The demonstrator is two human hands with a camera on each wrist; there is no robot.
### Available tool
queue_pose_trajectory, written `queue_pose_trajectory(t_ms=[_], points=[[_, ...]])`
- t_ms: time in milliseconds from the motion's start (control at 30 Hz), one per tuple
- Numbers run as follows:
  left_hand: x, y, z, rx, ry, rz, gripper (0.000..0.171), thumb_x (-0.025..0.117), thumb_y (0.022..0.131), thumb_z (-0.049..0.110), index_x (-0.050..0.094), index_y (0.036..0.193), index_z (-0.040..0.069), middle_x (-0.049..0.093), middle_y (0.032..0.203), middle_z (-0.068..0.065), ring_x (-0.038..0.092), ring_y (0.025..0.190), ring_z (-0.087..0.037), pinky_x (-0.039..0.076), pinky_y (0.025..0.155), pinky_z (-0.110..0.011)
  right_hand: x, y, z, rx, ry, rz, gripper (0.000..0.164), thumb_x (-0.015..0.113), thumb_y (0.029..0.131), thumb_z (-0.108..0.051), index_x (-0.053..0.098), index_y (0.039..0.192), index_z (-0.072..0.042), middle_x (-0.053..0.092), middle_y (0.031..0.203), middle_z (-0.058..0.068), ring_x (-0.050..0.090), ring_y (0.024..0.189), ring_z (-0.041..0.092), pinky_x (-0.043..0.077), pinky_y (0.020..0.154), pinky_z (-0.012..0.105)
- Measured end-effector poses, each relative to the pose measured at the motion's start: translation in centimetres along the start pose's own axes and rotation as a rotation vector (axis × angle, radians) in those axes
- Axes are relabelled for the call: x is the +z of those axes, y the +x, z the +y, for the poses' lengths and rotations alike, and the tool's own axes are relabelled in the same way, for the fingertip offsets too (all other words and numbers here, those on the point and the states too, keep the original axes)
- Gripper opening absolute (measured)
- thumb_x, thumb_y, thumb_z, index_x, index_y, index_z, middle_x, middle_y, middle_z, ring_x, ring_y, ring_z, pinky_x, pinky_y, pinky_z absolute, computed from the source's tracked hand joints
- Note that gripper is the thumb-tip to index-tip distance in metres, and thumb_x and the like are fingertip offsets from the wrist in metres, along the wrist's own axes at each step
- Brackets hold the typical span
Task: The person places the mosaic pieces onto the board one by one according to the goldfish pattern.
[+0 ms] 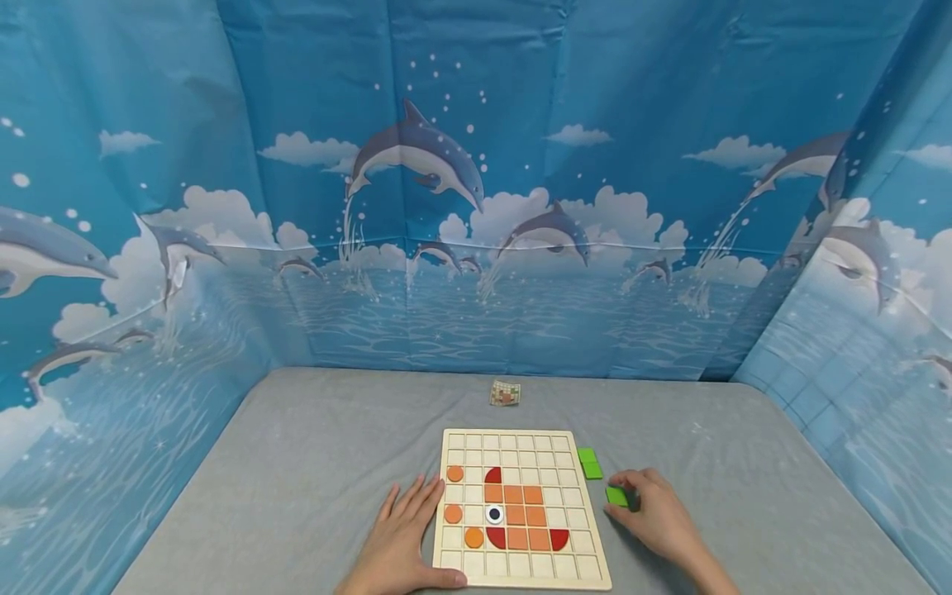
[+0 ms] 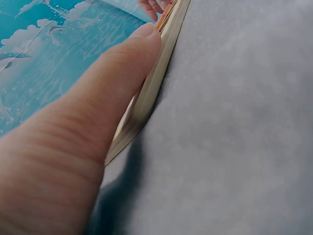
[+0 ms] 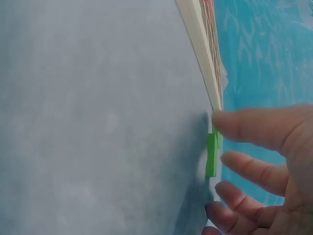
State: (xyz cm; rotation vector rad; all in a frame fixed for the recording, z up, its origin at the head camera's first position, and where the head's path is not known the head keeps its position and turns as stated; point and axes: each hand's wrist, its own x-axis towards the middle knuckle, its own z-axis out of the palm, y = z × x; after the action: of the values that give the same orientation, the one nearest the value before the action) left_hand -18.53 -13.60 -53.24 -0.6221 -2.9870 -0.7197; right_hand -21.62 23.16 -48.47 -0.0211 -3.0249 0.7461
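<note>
A wooden grid board (image 1: 525,570) lies on the grey cloth. It holds several orange squares (image 1: 514,495), three orange discs (image 1: 473,538), three red quarter-circle pieces (image 1: 559,540) and a white disc with a black centre (image 1: 494,514). My left hand (image 1: 402,533) rests along the board's left edge, fingers straight, thumb at the near left corner. To the right of the board, my right hand (image 1: 658,512) has thumb and index finger apart around a green square tile (image 1: 616,496). In the right wrist view, that green tile (image 3: 211,155) lies flat beside the fingertips, with no clear grip.
Two more green tiles (image 1: 590,464) lie against the board's upper right edge. A small patterned card (image 1: 505,393) sits beyond the board. Grey cloth (image 1: 320,446) covers the table, and a dolphin-print curtain (image 1: 476,322) hangs behind it and at both sides.
</note>
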Motion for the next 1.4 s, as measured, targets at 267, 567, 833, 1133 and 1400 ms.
queue_pose_trajectory(t_ms=[267,567,833,1133,1400], points=[[-0.09,-0.04,0.02,-0.001,-0.007,-0.006,0.124,0.056,0.059,0.087,0.023,0.152,0.013,0.024,0.155,-0.001,0.012,0.142,-0.023,0.001,0.109,-0.051,0.01,0.1,0.2,-0.01,-0.029,-0.028,0.037,0.081,0.075,-0.022,0.069,0.104,-0.003,0.053,0.09,0.005,0.045,0.074,0.019,0.041,0.062,0.035],[-0.12,-0.1,0.1,0.019,-0.01,0.013,0.123,0.057,0.06,0.086,0.025,0.152,0.01,0.025,0.154,-0.003,0.014,0.142,-0.025,0.003,0.109,-0.053,-0.03,0.09,0.49,-0.021,-0.029,-0.033,0.026,0.081,0.075,-0.017,0.07,0.096,-0.006,0.054,0.086,0.002,0.05,0.076,0.017,0.046,0.068,0.041],[-0.23,-0.22,0.18,0.027,-0.003,0.02,0.122,0.057,0.061,0.086,0.025,0.152,0.009,0.026,0.154,-0.003,0.015,0.142,-0.025,0.003,0.109,-0.052,-0.31,0.01,0.63,-0.013,-0.015,-0.042,0.025,0.082,0.072,-0.017,0.066,0.089,-0.009,0.055,0.083,0.001,0.053,0.075,0.018,0.047,0.068,0.042],[-0.28,-0.24,0.21,0.027,-0.004,0.022,0.123,0.057,0.061,0.086,0.025,0.151,0.009,0.026,0.154,-0.004,0.015,0.142,-0.026,0.004,0.109,-0.053,-0.34,-0.19,0.78,0.016,0.004,-0.06,0.026,0.08,0.075,-0.022,0.059,0.086,-0.012,0.053,0.077,0.0,0.047,0.065,0.017,0.039,0.056,0.034],[-0.17,-0.19,0.11,0.03,-0.002,0.027,0.123,0.057,0.06,0.086,0.025,0.151,0.009,0.026,0.154,-0.004,0.015,0.142,-0.026,0.005,0.109,-0.053,-0.22,-0.61,0.94,-0.014,0.051,-0.038,0.021,0.076,0.079,-0.019,0.056,0.086,-0.015,0.049,0.067,-0.003,0.043,0.056,0.015,0.033,0.051,0.03]])
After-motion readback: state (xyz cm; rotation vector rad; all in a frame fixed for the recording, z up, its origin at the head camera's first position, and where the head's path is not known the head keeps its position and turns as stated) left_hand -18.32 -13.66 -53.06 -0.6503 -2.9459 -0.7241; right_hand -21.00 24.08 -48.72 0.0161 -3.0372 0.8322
